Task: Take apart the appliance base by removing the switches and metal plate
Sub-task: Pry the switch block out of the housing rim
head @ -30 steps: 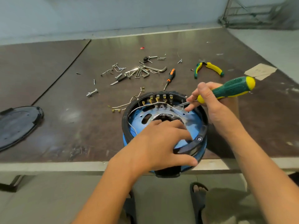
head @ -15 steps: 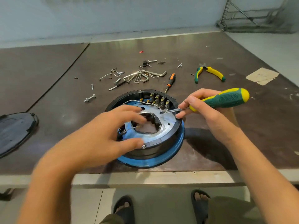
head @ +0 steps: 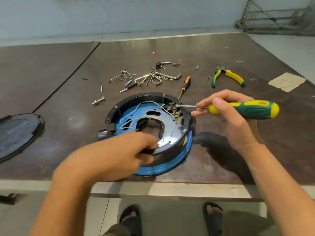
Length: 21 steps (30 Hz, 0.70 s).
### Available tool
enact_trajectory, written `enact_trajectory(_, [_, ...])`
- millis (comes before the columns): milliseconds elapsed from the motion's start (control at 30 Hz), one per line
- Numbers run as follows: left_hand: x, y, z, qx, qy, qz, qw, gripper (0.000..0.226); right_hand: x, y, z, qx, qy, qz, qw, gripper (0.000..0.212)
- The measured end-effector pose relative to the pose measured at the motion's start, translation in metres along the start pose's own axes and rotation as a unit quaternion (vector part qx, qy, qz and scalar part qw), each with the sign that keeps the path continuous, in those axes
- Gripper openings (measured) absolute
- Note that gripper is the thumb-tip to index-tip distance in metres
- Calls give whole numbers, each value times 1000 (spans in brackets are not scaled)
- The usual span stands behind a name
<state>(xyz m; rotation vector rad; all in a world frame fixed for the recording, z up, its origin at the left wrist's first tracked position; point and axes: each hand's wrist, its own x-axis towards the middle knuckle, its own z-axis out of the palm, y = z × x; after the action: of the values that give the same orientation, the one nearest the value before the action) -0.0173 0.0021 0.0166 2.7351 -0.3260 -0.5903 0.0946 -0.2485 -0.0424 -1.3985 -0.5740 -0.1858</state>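
The round appliance base (head: 170, 165), black-walled with a blue rim, lies open side up near the table's front edge. Inside it sit a shiny metal plate (head: 167, 128), white wires and a row of switch terminals (head: 176, 113) along the right inner wall. My left hand (head: 117, 154) grips the base's near black wall, blurred by motion. My right hand (head: 226, 116) holds a green-and-yellow screwdriver (head: 252, 109); its metal tip reaches the switch terminals.
Loose screws, bolts and hex keys (head: 153, 79) lie behind the base, with a small orange-black screwdriver (head: 185, 85) and green-yellow pliers (head: 228, 78). A black cover (head: 17, 132) rests at the left edge. A cardboard scrap (head: 287, 81) is at the right. My feet are below the table edge.
The base has turned and shifted on the table under my left hand, which moved to its near wall. The screwdriver tip stayed at the terminals, now on the right side.
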Motion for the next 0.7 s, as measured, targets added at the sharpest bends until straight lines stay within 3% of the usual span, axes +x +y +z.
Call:
enact_trajectory(33, [-7, -10, -4, -2, -6, -21, 1000, 7, 1, 1, -1, 9, 2, -2, 1000, 26])
enact_trajectory(200, [-15, -24, -11, -14, 54, -84, 995, 66, 3, 3, -3, 22, 11, 2, 1000, 25])
enact_trajectory(367, [20, 19, 7, -59, 180, -5, 982, 41, 4, 5, -3, 17, 26, 14, 999, 27])
enact_trajectory(467, [44, 40, 24, 12, 258, -62, 964, 47, 6, 6, -3, 22, 21, 9, 1000, 26])
enact_trajectory(567, [57, 43, 36, 21, 289, -106, 951, 42, 7, 8, -3, 30, -6, 3, 1000, 23])
enact_trajectory(700, [58, 36, 34, -17, 285, -77, 955, 37, 8, 8, -4, 31, -22, 3, 999, 23])
